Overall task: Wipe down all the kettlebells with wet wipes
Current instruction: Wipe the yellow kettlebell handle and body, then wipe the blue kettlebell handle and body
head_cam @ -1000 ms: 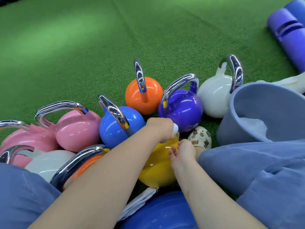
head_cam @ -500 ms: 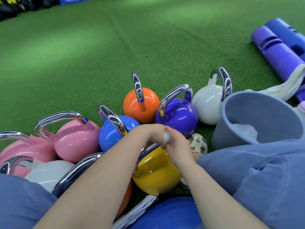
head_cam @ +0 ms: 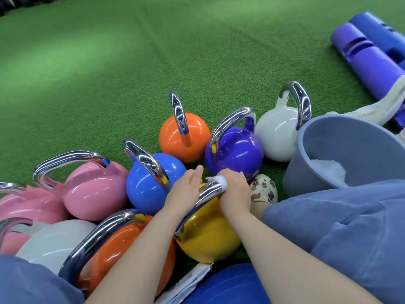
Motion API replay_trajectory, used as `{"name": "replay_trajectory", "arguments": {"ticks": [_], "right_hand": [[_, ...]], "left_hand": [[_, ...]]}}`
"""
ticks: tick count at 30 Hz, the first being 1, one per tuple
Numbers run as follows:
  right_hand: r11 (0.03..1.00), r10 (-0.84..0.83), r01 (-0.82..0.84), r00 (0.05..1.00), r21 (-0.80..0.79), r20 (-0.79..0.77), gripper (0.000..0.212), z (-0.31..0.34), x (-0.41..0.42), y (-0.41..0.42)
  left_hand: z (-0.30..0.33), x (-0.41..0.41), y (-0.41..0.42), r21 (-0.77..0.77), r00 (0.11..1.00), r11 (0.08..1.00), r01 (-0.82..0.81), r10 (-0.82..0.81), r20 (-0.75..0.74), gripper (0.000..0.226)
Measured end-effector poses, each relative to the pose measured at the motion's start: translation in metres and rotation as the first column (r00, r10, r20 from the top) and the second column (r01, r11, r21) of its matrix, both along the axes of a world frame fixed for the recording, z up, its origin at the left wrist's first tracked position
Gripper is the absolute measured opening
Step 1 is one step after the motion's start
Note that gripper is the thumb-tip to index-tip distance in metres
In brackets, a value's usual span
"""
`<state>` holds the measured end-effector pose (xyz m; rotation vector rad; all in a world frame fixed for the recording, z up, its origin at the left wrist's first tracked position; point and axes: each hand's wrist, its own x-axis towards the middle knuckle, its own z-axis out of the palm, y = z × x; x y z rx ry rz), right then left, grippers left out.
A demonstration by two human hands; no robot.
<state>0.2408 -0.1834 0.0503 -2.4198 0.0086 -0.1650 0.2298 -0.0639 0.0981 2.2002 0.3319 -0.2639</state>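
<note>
On turf betw. our knees, yellow kettlebell (head_cam: 208, 235) sits amid others; our R hand (head_cam: 235, 191) curls a wipe (head_cam: 221, 180) round its handle (head_cam: 205, 195) to rub chrome, L hand (head_cam: 186, 190) lies flat-fingered w/ fingers straight, steadying it.

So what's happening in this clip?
A person seated on green turf is cleaning a glossy yellow kettlebell. The right hand grips a white wet wipe around its chrome handle, while the left hand rests against the handle. Other coloured kettlebells sit around it.
</note>
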Motion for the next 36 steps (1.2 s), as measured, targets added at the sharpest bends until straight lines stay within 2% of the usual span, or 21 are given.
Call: {"name": "replay_trajectory", "arguments": {"ticks": [2,3,6,7,10,12,15,17,19,21,23,25,26,28,31,33,36], "right_hand": [[0.969,-0.025,0.099,0.951,0.228,-0.307,0.017,-0.009,0.004,-0.004],[0.937,-0.024,0.153,0.924,0.313,-0.381,0.02,-0.015,0.006,-0.005],[0.888,-0.039,0.231,0.899,0.397,-0.436,0.014,-0.027,0.009,-0.002],[0.898,-0.032,0.225,0.89,0.378,-0.454,0.013,-0.028,0.01,-0.002],[0.946,0.004,0.156,0.87,0.285,-0.493,0.028,-0.029,0.011,-0.005],[0.945,0.006,0.157,0.868,0.286,-0.496,0.03,-0.029,0.01,-0.006],[0.936,-0.033,0.206,0.86,0.286,-0.509,0.026,-0.027,0.007,-0.005],[0.965,-0.063,0.184,0.857,0.189,-0.511,0.016,-0.025,0.007,-0.003],[0.987,-0.087,0.14,0.885,0.083,-0.457,0.01,-0.018,0.007,-0.004],[0.988,-0.054,0.105,0.923,0.115,-0.381,0.018,-0.009,0.008,-0.006],[0.99,0.006,0.041,0.944,0.133,-0.331,0.017,0.005,0.006,-0.006],[0.99,0.114,-0.131,0.965,-0.059,-0.236,0.008,0.018,0.004,-0.005],[0.96,0.189,-0.219,0.967,-0.177,-0.172,0.01,0.024,0.002,-0.004],[0.832,0.384,-0.387,0.919,-0.397,-0.091,0.015,0.038,-0.002,0.0],[0.511,0.612,-0.552,0.772,-0.659,-0.172,0.022,0.054,-0.01,0.019],[0.35,0.675,-0.615,0.689,-0.706,-0.265,0.029,0.062,-0.015,0.035],[0.246,0.635,-0.741,0.61,-0.625,-0.474,0.049,0.077,-0.013,0.048]], "left_hand": [[-0.004,-0.001,0.0,0.005,0.997,0.999,-0.034,0.033,0.062,0.037],[-0.005,0.0,0.001,0.009,0.995,0.999,-0.042,0.041,0.088,0.036],[-0.005,-0.002,0.0,0.052,0.984,0.996,-0.07,0.06,0.169,0.038],[-0.005,-0.003,-0.001,0.078,0.979,0.994,-0.077,0.061,0.193,0.039],[-0.004,-0.005,-0.002,0.151,0.965,0.983,-0.108,0.068,0.253,0.039],[-0.004,-0.006,-0.001,0.177,0.956,0.976,-0.128,0.074,0.284,0.038],[-0.003,-0.007,-0.002,0.211,0.952,0.967,-0.139,0.072,0.296,0.037],[-0.002,-0.007,-0.002,0.241,0.954,0.96,-0.142,0.068,0.291,0.036],[-0.002,-0.007,-0.002,0.261,0.951,0.953,-0.153,0.07,0.302,0.035],[-0.002,-0.008,-0.003,0.273,0.947,0.949,-0.159,0.069,0.313,0.035],[-0.001,-0.008,-0.004,0.281,0.947,0.945,-0.164,0.071,0.314,0.035],[0.001,-0.01,-0.004,0.3,0.945,0.939,-0.17,0.069,0.321,0.035],[0.002,-0.011,-0.004,0.306,0.945,0.937,-0.171,0.069,0.319,0.034],[0.003,-0.011,-0.005,0.274,0.949,0.946,-0.173,0.086,0.303,0.032],[0.003,-0.011,0.001,0.097,0.942,0.97,-0.224,0.19,0.277,0.028],[0.002,-0.013,0.013,-0.073,0.912,0.948,-0.31,0.318,0.26,0.024],[0.005,-0.017,0.039,-0.256,0.854,0.873,-0.415,0.471,0.221,0.026]]}}
